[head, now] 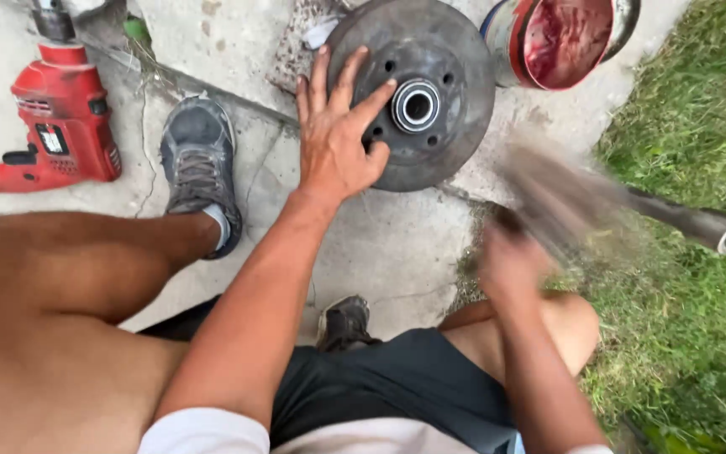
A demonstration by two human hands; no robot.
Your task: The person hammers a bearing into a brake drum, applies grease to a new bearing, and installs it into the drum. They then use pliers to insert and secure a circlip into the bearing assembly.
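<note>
Rusty grey metal brake disc on concrete floor: left hand flat, open, steadying it. Right hand grips blurred metal bar, mid-swing. Bearing still seated.

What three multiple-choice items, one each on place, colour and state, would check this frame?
1. Where does the left hand rest?
A. on the brake drum
B. on the power drill
C. on the grass

2. What colour is the power drill?
A. blue
B. red
C. yellow

3. How does the right hand look?
A. sharp and flat on the ground
B. blurred with the metal pipe
C. out of view

Answers:
1. A, its fingers spread on the drum.
2. B, its body is red.
3. B, hand and pipe are smeared.
</note>
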